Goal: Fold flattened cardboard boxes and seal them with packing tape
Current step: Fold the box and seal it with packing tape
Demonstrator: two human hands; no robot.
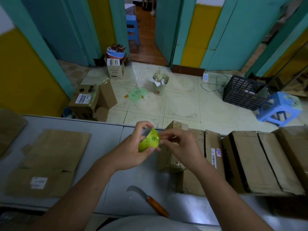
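Grey table (103, 130) below me, folded boxes (250, 160) lined up along its right side, flattened cardboard (50, 160) lying on the left. My left hand (133, 147) curls round the green tape roll (150, 140), held above the table between those 2 piles. My right hand (181, 145) pinches the roll's edge. A knife (148, 200) lies near my body, well apart from both hands.

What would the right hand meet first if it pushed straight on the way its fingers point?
The yellow-green roll of packing tape gripped by the left hand; fingertips of the right hand seem to pinch its edge.
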